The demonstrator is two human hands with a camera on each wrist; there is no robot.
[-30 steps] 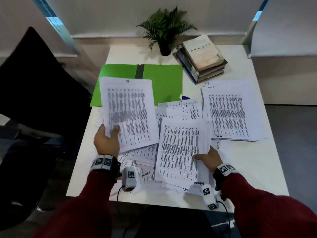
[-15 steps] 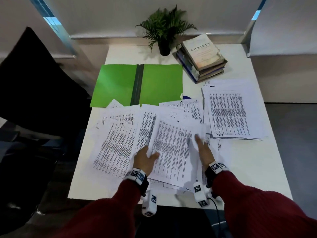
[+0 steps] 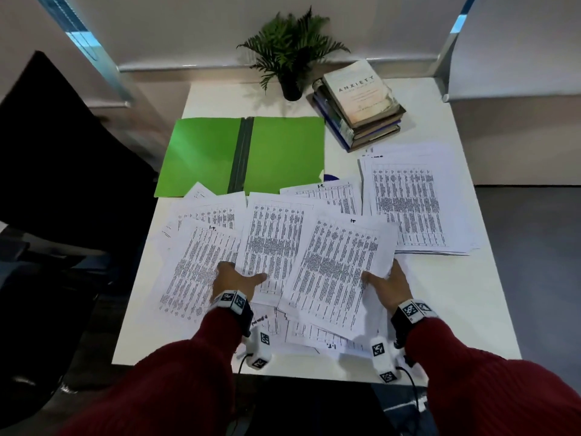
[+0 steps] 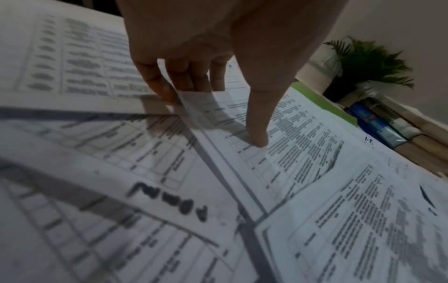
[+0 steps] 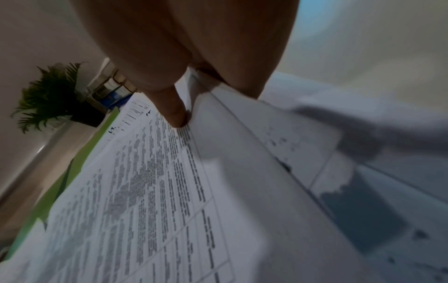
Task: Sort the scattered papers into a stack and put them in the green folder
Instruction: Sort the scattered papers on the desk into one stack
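Note:
The green folder [image 3: 283, 152] lies open at the back left of the white table [image 3: 440, 294]. Printed sheets [image 3: 201, 265] lie fanned and overlapping in front of it. My left hand [image 3: 242, 275] pinches the near edge of the middle sheet [image 3: 273, 240], thumb on top [image 4: 257, 137] and fingers [image 4: 169, 82] under a lifted corner. My right hand [image 3: 377, 276] pinches the right edge of the rightmost loose sheet [image 3: 339, 272], thumb [image 5: 177, 116] on top and fingers beneath. A tidier stack of papers [image 3: 408, 202] lies at the right.
A potted fern [image 3: 290, 55] and a pile of books [image 3: 361, 102] stand at the back of the table. A black chair [image 3: 63, 158] is close to the table's left side. More sheets [image 3: 314, 335] reach the near edge.
The sheet my left hand held up over the folder a second ago now lies at the left. Since then both hands have taken hold of sheets, and the top sheet has shifted right.

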